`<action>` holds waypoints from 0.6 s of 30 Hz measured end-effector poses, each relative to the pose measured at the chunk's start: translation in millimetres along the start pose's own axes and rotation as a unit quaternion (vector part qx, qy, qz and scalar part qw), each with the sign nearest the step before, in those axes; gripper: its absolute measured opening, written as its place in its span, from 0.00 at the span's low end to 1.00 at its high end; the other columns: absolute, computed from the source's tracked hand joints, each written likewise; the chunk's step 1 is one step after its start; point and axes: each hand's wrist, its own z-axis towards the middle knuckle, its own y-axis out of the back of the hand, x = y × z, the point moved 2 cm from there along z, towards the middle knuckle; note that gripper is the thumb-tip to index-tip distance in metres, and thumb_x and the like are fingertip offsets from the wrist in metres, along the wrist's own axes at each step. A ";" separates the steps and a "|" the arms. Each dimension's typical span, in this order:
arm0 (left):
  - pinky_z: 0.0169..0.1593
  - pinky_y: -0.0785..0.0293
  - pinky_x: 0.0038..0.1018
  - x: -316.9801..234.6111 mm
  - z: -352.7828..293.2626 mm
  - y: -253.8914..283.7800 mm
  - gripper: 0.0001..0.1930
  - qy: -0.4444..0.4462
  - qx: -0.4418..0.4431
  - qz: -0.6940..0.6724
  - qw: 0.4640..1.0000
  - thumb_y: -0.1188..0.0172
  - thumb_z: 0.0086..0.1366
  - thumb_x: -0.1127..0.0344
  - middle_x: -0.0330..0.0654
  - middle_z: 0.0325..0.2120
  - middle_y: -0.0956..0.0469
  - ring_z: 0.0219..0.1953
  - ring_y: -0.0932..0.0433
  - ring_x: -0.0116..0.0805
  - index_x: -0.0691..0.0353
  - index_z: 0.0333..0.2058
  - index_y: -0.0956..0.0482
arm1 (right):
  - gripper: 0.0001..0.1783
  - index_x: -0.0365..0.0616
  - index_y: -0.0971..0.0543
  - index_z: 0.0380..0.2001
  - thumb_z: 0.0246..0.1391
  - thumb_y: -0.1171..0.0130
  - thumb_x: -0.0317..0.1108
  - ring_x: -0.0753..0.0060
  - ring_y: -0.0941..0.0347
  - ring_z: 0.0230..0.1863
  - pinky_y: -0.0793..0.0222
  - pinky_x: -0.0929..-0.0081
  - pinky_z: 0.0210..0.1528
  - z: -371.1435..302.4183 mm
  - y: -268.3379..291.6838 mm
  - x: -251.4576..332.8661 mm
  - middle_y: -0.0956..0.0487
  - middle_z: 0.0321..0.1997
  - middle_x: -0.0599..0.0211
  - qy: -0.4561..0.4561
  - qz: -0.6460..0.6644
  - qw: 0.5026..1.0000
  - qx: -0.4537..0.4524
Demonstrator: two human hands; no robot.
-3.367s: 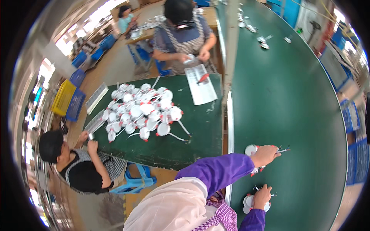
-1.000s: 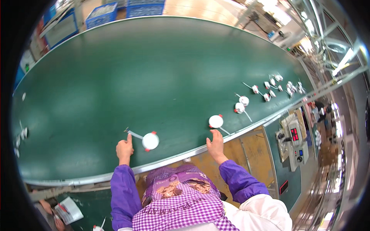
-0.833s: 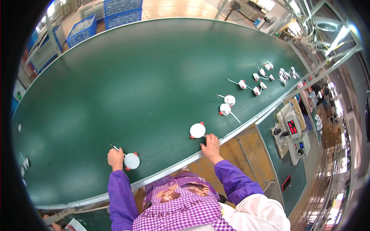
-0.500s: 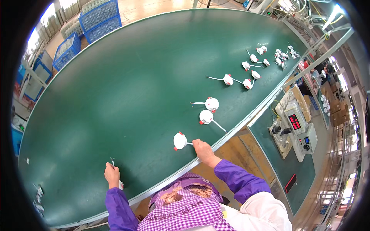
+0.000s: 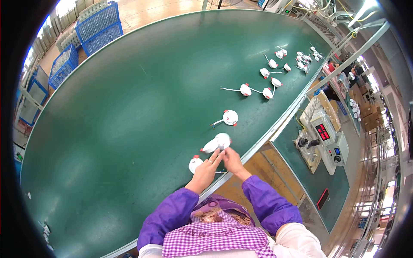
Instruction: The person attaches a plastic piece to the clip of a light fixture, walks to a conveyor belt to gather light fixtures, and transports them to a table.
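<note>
My left hand (image 5: 204, 173) and my right hand (image 5: 235, 164) meet near the table's front edge. Their fingertips are close together under a white round downlight (image 5: 222, 140) with red clips, smeared by motion. My right hand is closed at the downlight's lower side, its grip partly hidden. The fingers of my left hand stretch toward the same spot. Another downlight (image 5: 195, 164) lies just left of my left hand, which partly covers it; a cable end shows below the hands. A third downlight (image 5: 230, 117) rests farther off, its cable pointing left.
Several more downlights (image 5: 267, 93) lie across the far right of the green table (image 5: 107, 129). Beyond its metal edge, a side bench holds a device with a red display (image 5: 322, 132) and a red-edged phone (image 5: 322, 198). Blue crates (image 5: 100, 32) stand at the far left.
My left hand has moved right to join my right hand, which has left the nearest downlight's cable. The white object by my left hand no longer shows there. The view has shifted slightly.
</note>
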 end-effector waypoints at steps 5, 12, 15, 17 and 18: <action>0.34 0.25 0.38 31.4 3.4 -16.1 0.34 0.091 -0.073 -0.100 0.988 0.40 0.51 0.73 0.49 0.37 0.22 0.34 0.21 0.48 0.53 0.59 0.37 | 0.14 0.38 0.28 0.28 0.62 0.52 0.37 0.79 0.26 0.28 0.31 0.80 0.27 2.7 23.2 83.3 0.24 0.28 0.65 -0.103 0.291 0.924 0.226; 0.30 0.27 0.40 44.3 69.3 -10.9 0.12 0.255 -0.200 -0.131 0.937 0.38 0.56 0.63 0.50 0.21 0.22 0.25 0.21 0.49 0.61 0.37 0.21 | 0.16 0.40 0.25 0.30 0.60 0.49 0.43 0.68 0.24 0.22 0.28 0.73 0.25 114.2 62.1 68.4 0.22 0.25 0.62 -0.125 0.160 0.979 -0.034; 0.20 0.35 0.29 80.2 90.7 -29.5 0.13 0.384 -0.137 -0.368 0.836 0.38 0.58 0.62 0.41 0.15 0.25 0.16 0.27 0.31 0.67 0.37 0.22 | 0.06 0.45 0.23 0.31 0.49 0.45 0.32 0.60 0.25 0.41 0.30 0.63 0.38 134.8 45.3 26.7 0.23 0.28 0.63 0.129 -0.156 0.972 -0.122; 0.12 0.50 0.22 63.2 126.5 -24.1 0.14 0.427 -0.028 -0.461 0.777 0.38 0.60 0.60 0.35 0.11 0.31 0.08 0.39 0.22 0.66 0.36 0.23 | 0.07 0.46 0.23 0.29 0.42 0.45 0.28 0.61 0.33 0.55 0.35 0.59 0.46 142.0 40.1 -20.6 0.24 0.30 0.67 0.257 -0.283 0.923 -0.034; 0.11 0.53 0.22 68.3 136.9 -26.9 0.13 0.468 -0.002 -0.474 0.746 0.38 0.60 0.58 0.34 0.09 0.32 0.07 0.42 0.21 0.64 0.35 0.23 | 0.04 0.45 0.25 0.26 0.43 0.46 0.29 0.60 0.29 0.49 0.34 0.60 0.45 153.0 33.1 -30.3 0.23 0.30 0.65 0.207 -0.262 0.942 0.045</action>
